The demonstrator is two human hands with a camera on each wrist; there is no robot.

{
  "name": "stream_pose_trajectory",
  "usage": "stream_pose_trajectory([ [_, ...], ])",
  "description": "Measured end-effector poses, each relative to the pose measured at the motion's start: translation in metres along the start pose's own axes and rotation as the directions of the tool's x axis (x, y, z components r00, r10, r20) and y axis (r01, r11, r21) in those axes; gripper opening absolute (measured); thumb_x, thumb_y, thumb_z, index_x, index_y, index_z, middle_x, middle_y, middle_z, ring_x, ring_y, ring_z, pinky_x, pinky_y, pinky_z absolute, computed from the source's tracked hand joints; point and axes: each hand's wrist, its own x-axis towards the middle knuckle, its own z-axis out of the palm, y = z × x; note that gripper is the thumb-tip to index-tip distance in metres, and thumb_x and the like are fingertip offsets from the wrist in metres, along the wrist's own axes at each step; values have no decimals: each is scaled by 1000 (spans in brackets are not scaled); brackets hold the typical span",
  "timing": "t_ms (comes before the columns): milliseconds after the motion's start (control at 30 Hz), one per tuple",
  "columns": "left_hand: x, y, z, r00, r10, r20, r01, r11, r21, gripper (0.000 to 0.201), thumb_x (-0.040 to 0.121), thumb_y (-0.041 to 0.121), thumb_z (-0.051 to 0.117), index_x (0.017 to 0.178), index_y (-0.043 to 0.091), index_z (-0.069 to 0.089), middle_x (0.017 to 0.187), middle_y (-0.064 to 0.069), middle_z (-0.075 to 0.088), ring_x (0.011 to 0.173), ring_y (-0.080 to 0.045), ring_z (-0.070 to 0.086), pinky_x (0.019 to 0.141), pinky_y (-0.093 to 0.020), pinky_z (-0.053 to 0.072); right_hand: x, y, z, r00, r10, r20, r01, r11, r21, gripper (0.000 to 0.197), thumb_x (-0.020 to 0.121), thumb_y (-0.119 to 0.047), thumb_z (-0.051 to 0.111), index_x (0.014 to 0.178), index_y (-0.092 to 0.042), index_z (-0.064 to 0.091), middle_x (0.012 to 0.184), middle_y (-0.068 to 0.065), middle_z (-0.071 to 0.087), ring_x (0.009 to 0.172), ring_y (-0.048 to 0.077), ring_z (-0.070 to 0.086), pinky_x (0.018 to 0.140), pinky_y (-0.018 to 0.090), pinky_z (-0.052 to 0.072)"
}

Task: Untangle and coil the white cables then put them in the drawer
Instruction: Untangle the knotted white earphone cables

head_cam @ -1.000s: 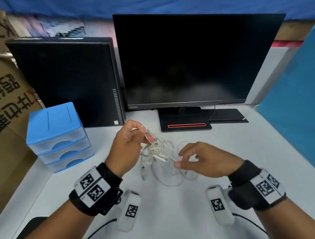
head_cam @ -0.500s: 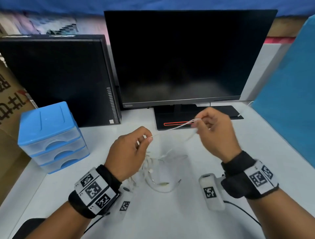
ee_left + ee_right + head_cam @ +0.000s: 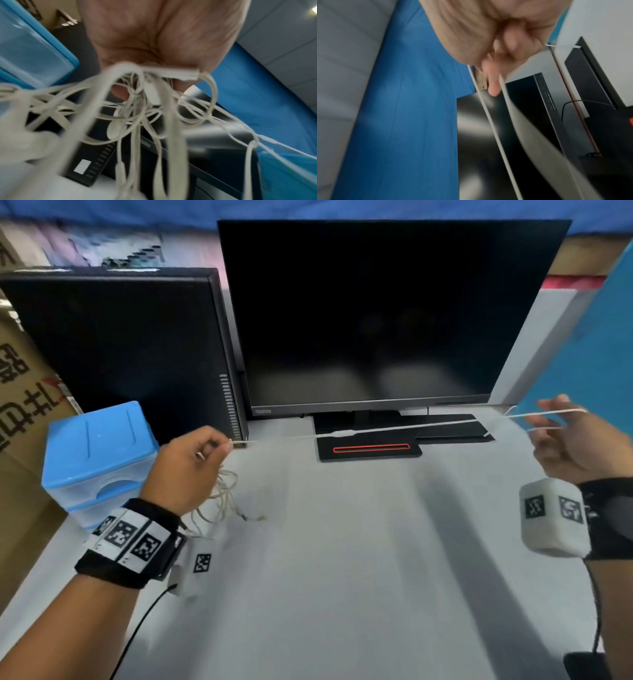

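A white cable [image 3: 394, 429] runs taut across the desk between both hands. My left hand [image 3: 191, 467] pinches one end beside the blue drawer unit [image 3: 96, 453], and a tangle of white cables [image 3: 222, 498] hangs from it down to the desk. The left wrist view shows that tangle of white cables [image 3: 137, 115] bunched under the curled fingers. My right hand [image 3: 565, 436] is far right and raised, fingers curled round the strand. In the right wrist view two runs of the white cable [image 3: 489, 121] leave my right hand [image 3: 494, 56].
A black monitor [image 3: 376, 313] on its stand [image 3: 370, 446] and a black computer tower [image 3: 130, 350] stand at the back of the grey desk [image 3: 342, 559]. A blue panel [image 3: 592, 350] bounds the right side. Cardboard boxes [image 3: 20, 392] stand left.
My right hand has swung far to the right and up, drawing one cable out taut. My left hand has moved left toward the drawers, lifting the tangle with it.
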Motion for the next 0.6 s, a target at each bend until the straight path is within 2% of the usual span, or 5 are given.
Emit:
stream_pose_trajectory([
  [133, 0, -2, -4, 998, -63, -10, 63, 998, -3, 11, 94, 21, 61, 84, 20, 65, 66, -4, 59, 60, -15, 52, 60, -24, 42, 6, 8, 4, 971, -236, -49, 237, 971, 14, 18, 97, -19, 53, 84, -23, 64, 88, -4, 68, 87, 13, 68, 68, 25, 58],
  [267, 1, -8, -7, 991, -114, -65, 114, 994, -4, 12, 94, 20, 61, 83, 20, 65, 65, -4, 59, 61, -17, 53, 63, -28, 46, 1, 22, 7, 814, -581, 2, 478, 668, -570, 46, 92, -55, 51, 106, -16, 71, 127, 12, 58, 131, 25, 45, 115, 42, 32],
  [333, 4, -10, -12, 985, -149, -92, 146, 989, -37, 12, 94, 21, 61, 83, 21, 64, 65, -4, 59, 59, -16, 53, 63, -28, 44, -7, 22, 8, 804, -587, 92, 483, 556, -677, 52, 96, -54, 47, 113, -10, 68, 133, 19, 53, 133, 30, 41, 114, 40, 30],
  [500, 1, 7, -14, 982, -188, 4, 184, 958, -218, 12, 95, 21, 61, 84, 18, 65, 63, -1, 67, 51, -3, 54, 49, -18, 46, -17, 32, 20, 933, -250, 261, 360, 600, -714, 29, 97, -40, 55, 86, -19, 72, 101, 15, 68, 98, 30, 60, 85, 35, 40],
  [600, -3, 25, -7, 975, -161, 150, 199, 937, -287, 13, 94, 11, 60, 83, 13, 65, 68, -3, 73, 63, -18, 68, 66, -37, 57, -22, 48, 29, 892, -89, 442, 437, 417, -797, 19, 94, -15, 59, 105, -29, 66, 123, 6, 65, 98, 23, 61, 85, 31, 41],
])
